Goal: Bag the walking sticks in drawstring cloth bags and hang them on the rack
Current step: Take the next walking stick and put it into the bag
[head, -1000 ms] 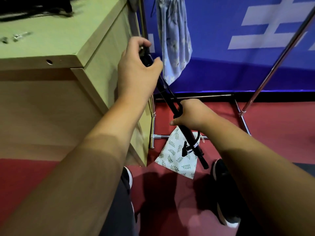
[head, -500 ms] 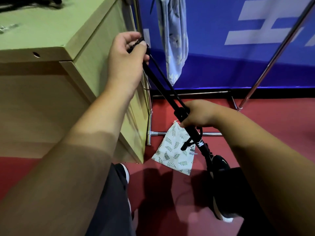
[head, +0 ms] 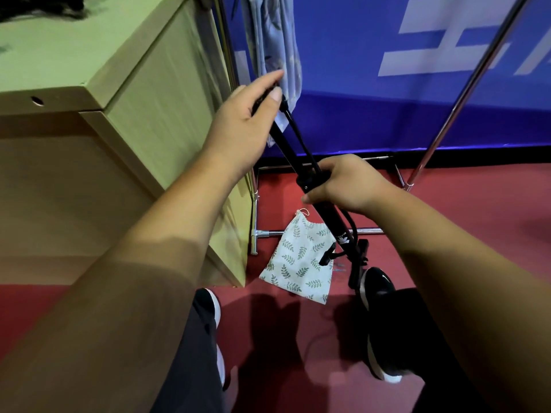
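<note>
Pinching the upper end of the walking stick (head: 286, 153) with left hand (head: 244, 123); gripping mid-shaft with right hand (head: 346, 186). Slanting down over the leaf-print cloth bag (head: 298, 263) (flat on the floor) toward the right shoe (head: 378, 289).

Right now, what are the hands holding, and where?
The black walking stick: the left hand pinches its upper end, the right hand grips the shaft near the middle. The leaf-print bag lies on the floor, unheld.

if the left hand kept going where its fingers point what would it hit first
Likely the hanging pale blue floral cloth bag; fingertips of the left hand overlap its lower part, though depth is unclear.
</note>
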### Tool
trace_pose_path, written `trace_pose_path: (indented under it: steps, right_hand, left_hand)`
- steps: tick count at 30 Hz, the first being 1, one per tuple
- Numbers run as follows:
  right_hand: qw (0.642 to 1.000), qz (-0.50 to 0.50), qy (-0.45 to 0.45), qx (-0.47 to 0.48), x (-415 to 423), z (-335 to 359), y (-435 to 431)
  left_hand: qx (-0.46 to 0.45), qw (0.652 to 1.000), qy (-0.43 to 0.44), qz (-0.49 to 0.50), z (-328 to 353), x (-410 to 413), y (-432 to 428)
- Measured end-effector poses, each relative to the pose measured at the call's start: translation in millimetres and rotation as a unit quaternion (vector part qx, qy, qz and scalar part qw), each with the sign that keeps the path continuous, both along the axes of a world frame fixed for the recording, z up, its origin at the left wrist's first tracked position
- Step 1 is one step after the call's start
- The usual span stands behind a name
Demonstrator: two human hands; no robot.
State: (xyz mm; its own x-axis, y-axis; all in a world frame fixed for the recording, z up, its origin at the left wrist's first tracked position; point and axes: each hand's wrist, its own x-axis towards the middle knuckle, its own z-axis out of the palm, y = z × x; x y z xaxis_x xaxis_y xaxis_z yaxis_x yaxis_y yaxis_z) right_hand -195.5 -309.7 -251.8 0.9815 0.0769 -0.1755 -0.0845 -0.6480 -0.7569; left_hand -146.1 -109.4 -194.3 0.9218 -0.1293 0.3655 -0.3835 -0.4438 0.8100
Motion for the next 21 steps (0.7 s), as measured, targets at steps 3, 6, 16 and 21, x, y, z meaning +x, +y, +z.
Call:
trace_pose_path:
  steps: [3,6,16,21]
  right_hand:
    - [0.997,-0.028,-0.007,0.066,0.8,4.6,1.8]
    - [0.993,-0.037,-0.006,0.109,2.0,8.7,2.7]
    - [0.976,-0.044,-0.006,0.212,3.1,13.4,3.9]
    - [0.966,-0.048,-0.019,0.253,0.7,19.6,4.1]
  left_hand:
    - [0.008,0.999,0.017,-0.039,-2.8,-1.1,-5.2]
    - [0.021,0.996,0.038,-0.079,-7.9,-0.3,-5.7]
    - [0.121,0.978,0.065,-0.156,-20.9,-8.1,-15.4]
    - [0.127,0.974,0.068,-0.176,-21.7,-13.2,-20.0]
